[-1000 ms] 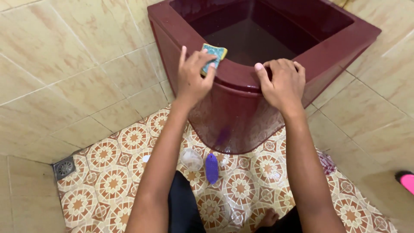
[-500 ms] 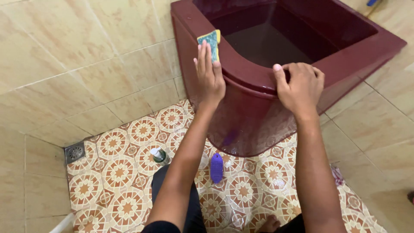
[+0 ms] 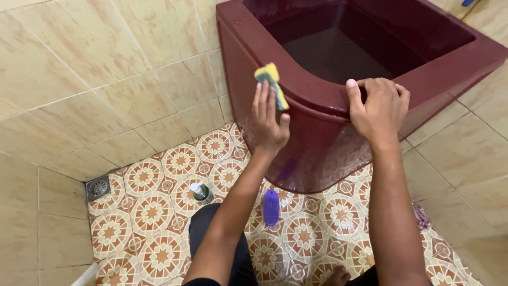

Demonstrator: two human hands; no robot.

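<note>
Near: patterned floor tiles (image 3: 153, 212), wet-looking; purple scrub brush (image 3: 271, 207) lying flat just in front of the tub base; small green bottle (image 3: 201, 192) upright to its left; floor drain (image 3: 98, 187) far left by the wall.

Middle: left hand (image 3: 269, 119) pressing a yellow-and-green sponge (image 3: 272, 85) against the outer curved front of the dark red tub (image 3: 317, 153), just under the rim, left of centre. Grip narrow, fingers flat along the sponge, thumb below; sponge tilted, top edge peeking above the fingertips. Right hand (image 3: 378, 108) closed over the tub rim, fingers curled inside, thumb on top, bracing.

Far: tub interior holding dark water; beige wall tiles (image 3: 79, 79) behind and left.

Judgement on doing the scrubbing step well: keep sponge face flat to the curve, not on its edge; firm even pressure, overlapping strokes along the rim underside; hold the bracing hand steady; mind footing on the glossy floor and the brush underfoot
</note>
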